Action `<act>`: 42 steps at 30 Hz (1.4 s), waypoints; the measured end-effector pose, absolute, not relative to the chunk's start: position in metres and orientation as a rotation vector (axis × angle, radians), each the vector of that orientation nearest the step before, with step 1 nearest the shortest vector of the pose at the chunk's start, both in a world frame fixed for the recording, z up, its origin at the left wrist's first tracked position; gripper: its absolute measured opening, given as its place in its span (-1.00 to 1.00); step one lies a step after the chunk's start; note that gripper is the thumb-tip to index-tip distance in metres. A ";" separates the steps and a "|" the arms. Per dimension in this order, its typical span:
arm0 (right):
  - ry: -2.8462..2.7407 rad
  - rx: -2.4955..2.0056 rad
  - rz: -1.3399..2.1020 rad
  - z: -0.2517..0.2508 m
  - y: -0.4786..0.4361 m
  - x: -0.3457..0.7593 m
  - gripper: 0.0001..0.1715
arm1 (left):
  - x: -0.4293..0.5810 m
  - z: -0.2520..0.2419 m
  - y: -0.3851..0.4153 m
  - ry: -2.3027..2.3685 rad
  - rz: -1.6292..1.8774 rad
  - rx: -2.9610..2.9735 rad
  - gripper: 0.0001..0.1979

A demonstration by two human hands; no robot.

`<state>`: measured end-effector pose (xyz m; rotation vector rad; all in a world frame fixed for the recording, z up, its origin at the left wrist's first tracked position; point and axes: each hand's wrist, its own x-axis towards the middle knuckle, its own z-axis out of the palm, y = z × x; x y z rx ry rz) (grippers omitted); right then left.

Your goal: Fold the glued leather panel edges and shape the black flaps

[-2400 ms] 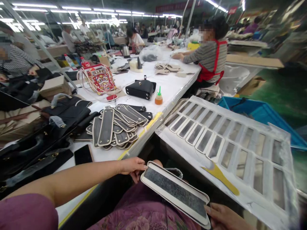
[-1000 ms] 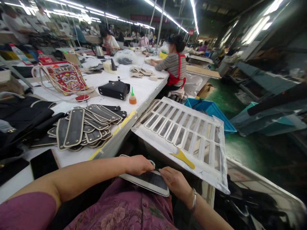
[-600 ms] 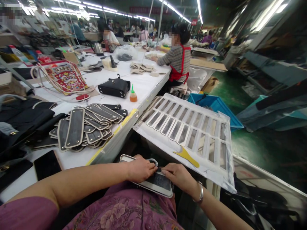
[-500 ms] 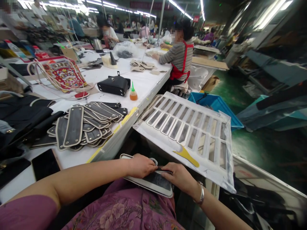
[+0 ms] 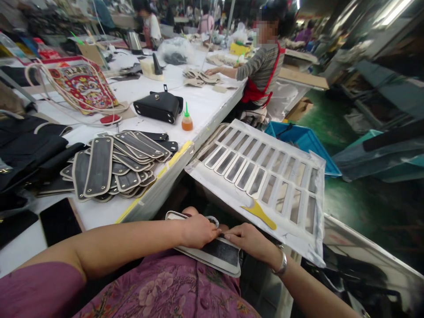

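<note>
A black panel with a pale border (image 5: 217,255) lies across my lap, slightly tilted. My left hand (image 5: 198,230) rests over its middle, fingers closed and pressed together at the far edge. From the other side, my right hand (image 5: 247,240) pinches that same edge, thumb and fingers together, with its fingertips close to the left ones. A greyish ring-shaped thing (image 5: 213,220) shows just beyond the left fingers; its kind is unclear. Part of the panel is covered by my left hand and forearm.
Left on the white table (image 5: 109,221) lies a pile of black strips with pale edges (image 5: 99,168), near a black bag (image 5: 157,107) and a glue bottle (image 5: 187,121). A slotted white rack (image 5: 281,212) bears a yellow tool (image 5: 260,215). A co-worker (image 5: 265,66) sits beyond.
The view has tilted down slightly. Both hands stay at the panel's far edge; the dark, thin thing seen between the fingertips earlier no longer shows clearly.
</note>
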<state>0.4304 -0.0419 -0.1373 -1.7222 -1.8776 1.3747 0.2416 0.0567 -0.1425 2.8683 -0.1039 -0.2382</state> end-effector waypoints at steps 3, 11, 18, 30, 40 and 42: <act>-1.928 -1.719 1.413 -0.134 -0.028 0.432 -0.81 | 0.241 -0.139 0.055 -0.099 -0.250 2.878 -0.58; -1.858 -1.582 1.692 -0.128 -0.008 0.430 -0.61 | 0.202 -0.130 0.110 -0.174 -0.286 2.599 -0.51; -1.841 -1.306 1.752 -0.143 0.009 0.404 -0.55 | 0.188 -0.137 0.111 -0.240 -0.261 2.659 -0.45; -1.848 -1.104 1.786 -0.144 0.046 0.358 -0.55 | 0.131 -0.135 0.153 -0.098 -0.167 2.467 -0.71; -2.027 -1.240 1.549 -0.162 0.068 0.330 -0.51 | 0.123 -0.125 0.145 -0.054 -0.183 2.690 -0.61; -2.012 -1.274 1.531 -0.160 0.053 0.343 -0.52 | 0.128 -0.122 0.135 -0.032 -0.144 2.725 -0.62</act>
